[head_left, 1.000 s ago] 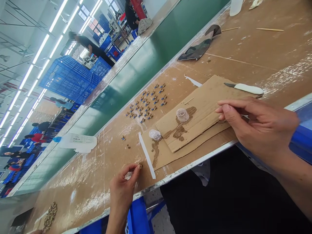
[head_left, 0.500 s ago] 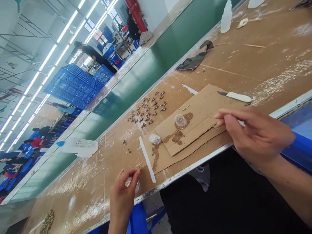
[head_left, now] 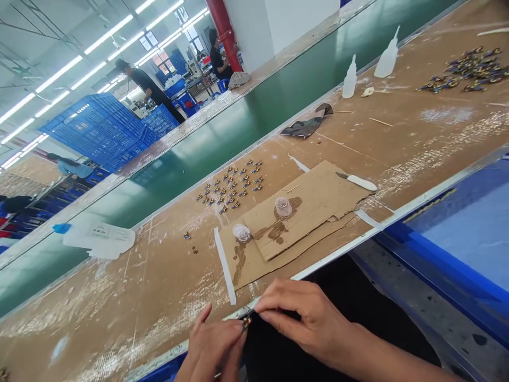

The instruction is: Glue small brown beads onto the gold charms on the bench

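Note:
Near the table's front edge, my left hand (head_left: 217,342) pinches a small blue and gold piece (head_left: 246,322) between its fingertips. Just right of it is my right hand (head_left: 304,318), thumb and forefinger closed close to the piece; what they hold, if anything, is too small to make out. Beyond my hands lies stained cardboard (head_left: 310,228) bearing two small clear cups (head_left: 283,207) and a white-handled knife (head_left: 361,183). Several similar small pieces (head_left: 231,185) stand in a group behind the cardboard, and a single one (head_left: 187,235) sits to the left.
A bottle (head_left: 99,237) with a blue cap lies at the left. Two white nozzle bottles (head_left: 350,79), a camouflage cloth (head_left: 306,124) and a pile of pieces (head_left: 469,69) are at the back right. Blue crates (head_left: 99,127) and people are beyond the green belt (head_left: 222,138).
My right hand has moved left and down from beside the knife to my left hand. My left hand has come to the table edge with the piece. The view has shifted right.

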A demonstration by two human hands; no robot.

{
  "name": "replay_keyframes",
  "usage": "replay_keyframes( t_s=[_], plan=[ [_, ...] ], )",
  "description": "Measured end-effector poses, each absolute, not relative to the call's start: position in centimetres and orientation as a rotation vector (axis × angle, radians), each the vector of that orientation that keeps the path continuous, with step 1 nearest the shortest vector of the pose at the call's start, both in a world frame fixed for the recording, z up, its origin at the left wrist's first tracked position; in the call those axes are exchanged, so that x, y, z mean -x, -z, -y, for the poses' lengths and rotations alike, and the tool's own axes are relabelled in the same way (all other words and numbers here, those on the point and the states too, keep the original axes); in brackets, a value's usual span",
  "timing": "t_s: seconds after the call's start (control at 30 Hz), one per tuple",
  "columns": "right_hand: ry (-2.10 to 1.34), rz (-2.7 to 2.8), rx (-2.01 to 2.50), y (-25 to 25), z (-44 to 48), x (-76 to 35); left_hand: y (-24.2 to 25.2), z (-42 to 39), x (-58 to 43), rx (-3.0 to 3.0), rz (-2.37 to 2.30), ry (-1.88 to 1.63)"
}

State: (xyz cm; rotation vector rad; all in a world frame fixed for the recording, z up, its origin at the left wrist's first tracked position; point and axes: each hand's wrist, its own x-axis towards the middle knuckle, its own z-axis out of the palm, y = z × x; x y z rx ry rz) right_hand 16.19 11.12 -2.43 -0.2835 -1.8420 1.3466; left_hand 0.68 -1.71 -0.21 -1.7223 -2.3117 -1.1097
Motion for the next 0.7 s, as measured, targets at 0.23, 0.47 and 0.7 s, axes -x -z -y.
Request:
replay_keyframes(
  t_s=[0.23, 0.47, 0.7],
  plan=[
    [-1.271, 1.858, 0.188, 2.5, -10.9, -16.0, -0.4, 1.6, -2.7, 1.629, 2.256, 1.145],
    [-1.232, 1.894, 0.146, 2.3, -10.9, -16.2, -2.9, 1.1, -2.8, 1.944, 2.011, 1.028],
    [-1.226, 1.907, 0.137, 2.4, -11.0, -16.3, -3.6, 0.9, -2.3, 2.150, 1.906, 0.895]
  ],
)
